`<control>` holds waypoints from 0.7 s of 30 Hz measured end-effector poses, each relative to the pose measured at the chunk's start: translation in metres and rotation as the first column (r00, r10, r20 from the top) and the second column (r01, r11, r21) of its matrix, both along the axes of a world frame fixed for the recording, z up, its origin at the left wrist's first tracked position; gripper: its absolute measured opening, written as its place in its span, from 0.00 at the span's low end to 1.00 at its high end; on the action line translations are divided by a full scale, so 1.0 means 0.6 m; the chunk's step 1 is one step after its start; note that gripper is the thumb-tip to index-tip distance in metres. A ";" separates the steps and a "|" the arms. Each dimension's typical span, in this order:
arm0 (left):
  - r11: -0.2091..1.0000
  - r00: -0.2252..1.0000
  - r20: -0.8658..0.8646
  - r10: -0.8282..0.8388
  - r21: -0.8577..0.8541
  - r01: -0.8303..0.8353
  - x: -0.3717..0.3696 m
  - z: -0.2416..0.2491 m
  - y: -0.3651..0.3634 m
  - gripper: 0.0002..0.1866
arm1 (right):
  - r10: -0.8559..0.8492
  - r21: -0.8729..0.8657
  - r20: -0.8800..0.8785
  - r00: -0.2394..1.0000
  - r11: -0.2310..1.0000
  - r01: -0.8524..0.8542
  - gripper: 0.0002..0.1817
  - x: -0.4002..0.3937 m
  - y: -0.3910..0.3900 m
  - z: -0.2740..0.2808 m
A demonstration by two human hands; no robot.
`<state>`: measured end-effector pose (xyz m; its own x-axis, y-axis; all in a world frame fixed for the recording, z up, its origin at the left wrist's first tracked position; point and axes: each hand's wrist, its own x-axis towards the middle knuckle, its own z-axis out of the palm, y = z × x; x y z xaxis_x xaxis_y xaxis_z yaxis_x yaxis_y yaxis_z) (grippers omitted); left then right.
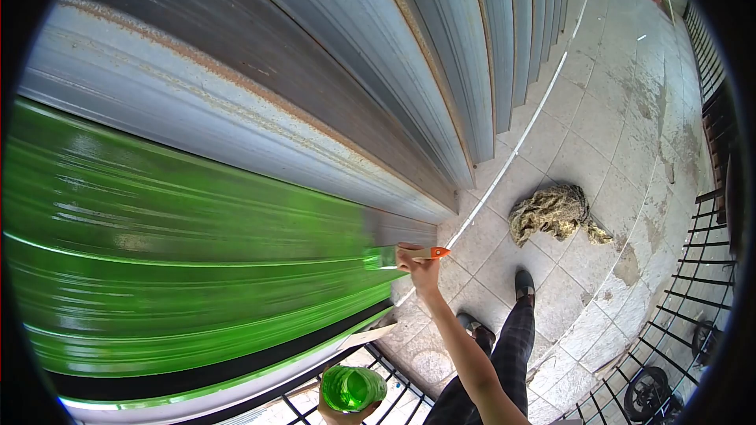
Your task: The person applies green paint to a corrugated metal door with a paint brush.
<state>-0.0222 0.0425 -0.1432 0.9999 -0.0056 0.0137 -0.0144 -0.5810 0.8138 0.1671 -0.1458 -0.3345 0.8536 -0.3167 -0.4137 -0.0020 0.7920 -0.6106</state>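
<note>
My right hand (423,271) is closed around a paintbrush (435,253) with an orange-tipped wooden handle. Its green-coated bristles touch the metal shutter panel (181,212), near where wet green paint meets bare grey metal. Low in the view, my left hand (340,416) grips a container of green paint (353,389) from below, its open top facing up. Most of that hand is hidden beneath the container. Above the green area, the folded grey panels (315,79) are unpainted, with rusty edges.
A crumpled patterned cloth (555,212) lies on the tiled floor (583,134), beyond my feet (524,283). A white line (543,106) runs along the floor beside the panels. Black metal railings (669,311) stand at the right, with a wheel (647,393) behind them.
</note>
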 end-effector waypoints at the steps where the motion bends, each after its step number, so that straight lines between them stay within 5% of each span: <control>1: 0.997 0.994 -0.083 0.072 0.003 -0.072 -0.006 0.003 0.000 0.52 | -0.024 -0.098 -0.036 0.999 0.995 0.021 0.11 0.000 0.000 -0.025; 3: 0.977 0.946 -0.247 0.209 0.022 -0.210 -0.017 0.009 -0.004 0.54 | -0.086 -0.298 -0.101 0.991 0.953 0.052 0.11 0.003 -0.002 -0.065; 6: 0.982 0.958 -0.216 0.186 0.032 -0.184 -0.010 0.007 -0.007 0.54 | -0.005 -0.389 0.053 0.999 0.921 0.025 0.09 0.032 0.008 -0.026; 8: 0.994 0.987 -0.125 0.104 0.029 -0.101 -0.004 0.004 -0.008 0.54 | 0.008 -0.344 0.194 0.981 0.937 0.061 0.10 0.044 0.004 0.083; 12: 0.998 0.995 -0.082 0.059 0.039 -0.056 -0.002 0.005 -0.004 0.53 | -0.059 0.010 0.323 0.944 0.998 0.060 0.14 0.030 -0.028 0.186; 16: 0.998 0.996 -0.072 0.045 0.045 -0.042 -0.003 0.004 -0.002 0.53 | -0.026 0.115 0.087 0.996 0.993 0.016 0.16 0.029 -0.010 0.074; 21: 0.998 0.997 -0.074 0.038 0.054 -0.034 -0.008 -0.001 0.001 0.53 | -0.126 -0.052 -0.124 0.984 0.991 0.120 0.15 0.013 0.010 -0.133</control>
<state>-0.0267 0.0430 -0.1437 0.9977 0.0316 -0.0605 0.0670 -0.6223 0.7799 0.1748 -0.1400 -0.4140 0.7485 -0.4364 -0.4993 0.0145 0.7635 -0.6456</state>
